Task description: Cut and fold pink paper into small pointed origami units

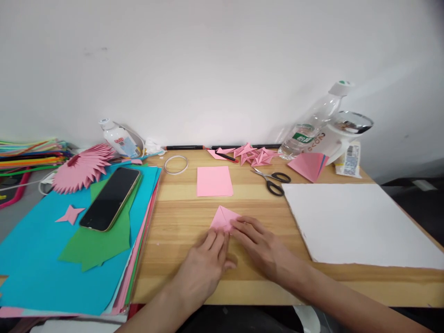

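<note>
A small folded pink paper (223, 217) lies on the wooden table (180, 222) just in front of me. My left hand (204, 264) presses its lower left corner with the fingertips. From the right, the fingers of my right hand (259, 244) rest flat on the paper's right edge. Both hands pin the piece down against the table. A flat pink square sheet (214, 181) lies a little farther back, untouched.
Left: a stack of coloured paper (41, 259) with a phone (111, 198), a pink star (70, 214) and a pink fan flower (81, 167). Behind: tape ring (175, 164), scissors (274, 180), folded pink pieces (255, 155), glue bottle (118, 138), water bottle (312, 125). Right: a white board (357, 222).
</note>
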Available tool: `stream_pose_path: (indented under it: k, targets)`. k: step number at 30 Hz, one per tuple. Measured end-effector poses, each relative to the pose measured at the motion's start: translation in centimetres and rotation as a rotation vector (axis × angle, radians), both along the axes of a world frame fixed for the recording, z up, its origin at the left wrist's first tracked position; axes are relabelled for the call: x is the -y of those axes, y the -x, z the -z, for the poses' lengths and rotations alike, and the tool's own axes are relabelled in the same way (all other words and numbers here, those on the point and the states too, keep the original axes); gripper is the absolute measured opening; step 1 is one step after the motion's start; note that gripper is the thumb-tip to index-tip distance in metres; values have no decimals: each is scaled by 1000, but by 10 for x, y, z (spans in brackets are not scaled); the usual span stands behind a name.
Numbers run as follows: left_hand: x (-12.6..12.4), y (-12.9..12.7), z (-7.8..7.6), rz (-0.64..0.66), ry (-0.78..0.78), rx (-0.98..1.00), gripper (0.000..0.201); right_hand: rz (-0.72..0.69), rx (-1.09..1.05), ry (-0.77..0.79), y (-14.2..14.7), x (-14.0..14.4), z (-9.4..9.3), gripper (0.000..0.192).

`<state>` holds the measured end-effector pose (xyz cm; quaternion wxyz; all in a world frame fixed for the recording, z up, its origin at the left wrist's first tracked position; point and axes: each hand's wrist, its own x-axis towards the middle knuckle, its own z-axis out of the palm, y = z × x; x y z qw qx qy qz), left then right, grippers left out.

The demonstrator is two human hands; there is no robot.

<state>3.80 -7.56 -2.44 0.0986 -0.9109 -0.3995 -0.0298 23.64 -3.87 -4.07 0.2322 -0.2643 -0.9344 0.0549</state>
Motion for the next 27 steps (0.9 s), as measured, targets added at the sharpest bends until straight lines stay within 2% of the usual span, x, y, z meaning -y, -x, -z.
stream_pose_path:
  k: [4,8,13,18,27]
  targets:
    - [-1,-6,-4,8,-6,-15,57,-30,52,-27,-2,2,1,39]
    - [1,-8,-5,10,-20,-50,54,-35,61,21,-1,-3,-4,26]
    - [2,-8,-4,1,-23,-91,50,-53,-55,47,0,-10,-12,16]
    - [-1,-5,-4,-8,12,-58,57,-92,-182,49,-6,-10,-5,9]
    - [-5,2,-4,54,-9,18,54,-22,-251,116,-8,-7,-4,10]
